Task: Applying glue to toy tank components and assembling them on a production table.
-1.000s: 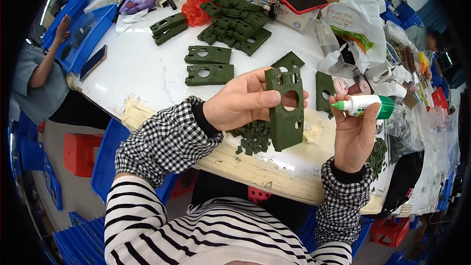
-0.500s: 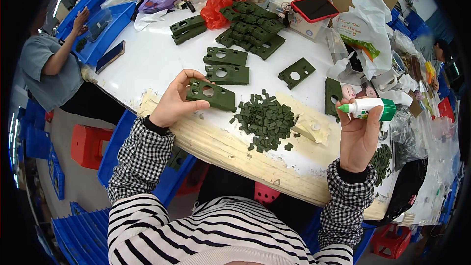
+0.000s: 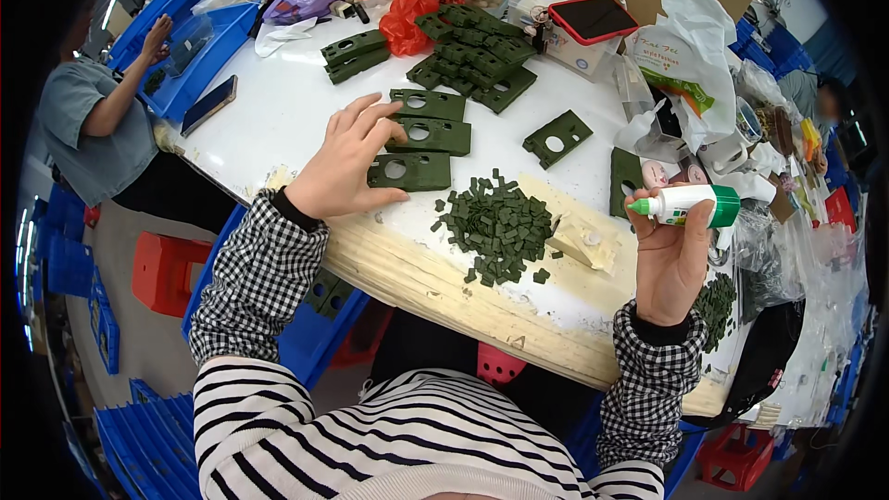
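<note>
My left hand [image 3: 343, 167] is open, its fingers spread at the left ends of a row of green plastic hull parts, each with a round hole. The nearest hull part [image 3: 431, 172] lies flat on the table, with a second hull part [image 3: 448, 137] and a third hull part [image 3: 444, 106] behind it. My right hand [image 3: 669, 268] is closed around a white and green glue bottle [image 3: 683, 205], its green tip pointing left. Between my hands lies a heap of small dark green pieces [image 3: 500, 231].
A single hull part [image 3: 574, 134] lies behind the heap, with a stack of hull parts [image 3: 482, 56] farther back. A red-cased phone [image 3: 594, 18] rests on a box. More small pieces [image 3: 715, 307] lie beside my right wrist. A person [image 3: 97, 116] sits at the left.
My left hand has let go of the hull part, which now lies flat in the row, and its fingers have spread. My right hand with the glue bottle has shifted slightly left.
</note>
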`<state>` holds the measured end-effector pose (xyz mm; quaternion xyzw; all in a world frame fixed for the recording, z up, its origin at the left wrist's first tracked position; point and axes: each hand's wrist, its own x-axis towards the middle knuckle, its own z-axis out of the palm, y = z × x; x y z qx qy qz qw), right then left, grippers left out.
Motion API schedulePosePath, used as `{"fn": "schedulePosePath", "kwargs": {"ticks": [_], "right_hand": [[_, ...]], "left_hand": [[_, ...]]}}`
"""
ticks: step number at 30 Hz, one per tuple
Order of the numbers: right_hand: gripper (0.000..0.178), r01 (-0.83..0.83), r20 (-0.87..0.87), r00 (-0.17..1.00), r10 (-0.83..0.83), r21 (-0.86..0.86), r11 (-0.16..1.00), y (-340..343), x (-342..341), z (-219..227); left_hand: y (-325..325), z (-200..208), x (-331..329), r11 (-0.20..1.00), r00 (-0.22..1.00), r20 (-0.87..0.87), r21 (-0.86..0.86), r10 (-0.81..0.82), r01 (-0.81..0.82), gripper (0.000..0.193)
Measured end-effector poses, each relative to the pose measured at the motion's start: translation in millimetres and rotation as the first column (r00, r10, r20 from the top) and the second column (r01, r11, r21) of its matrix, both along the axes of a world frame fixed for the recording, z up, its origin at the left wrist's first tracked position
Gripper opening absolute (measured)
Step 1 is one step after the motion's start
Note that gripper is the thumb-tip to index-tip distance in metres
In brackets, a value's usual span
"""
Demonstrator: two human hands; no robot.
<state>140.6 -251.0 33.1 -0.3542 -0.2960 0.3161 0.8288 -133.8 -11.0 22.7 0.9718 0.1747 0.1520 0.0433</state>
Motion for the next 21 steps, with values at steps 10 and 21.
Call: {"fn": "schedulePosePath", "kwargs": {"ticks": [10, 21], "right_hand": [[0.042, -0.008, 0.008, 1.0, 0.008, -0.017, 1.0, 0.3, -0.2, 2.0], [0.044, 0.002, -0.007, 1.0, -0.002, -0.014, 1.0, -2.3, 1.3, 1.5]], "left_hand": [[32.4, 11.5, 17.2, 0.991, 0.953, -0.28, 0.021, -0.119, 0.13, 0.063], [58.1, 27.3, -42.0, 0.963, 0.848, -0.464, 0.049, 0.255, -0.263, 0.064]]}}
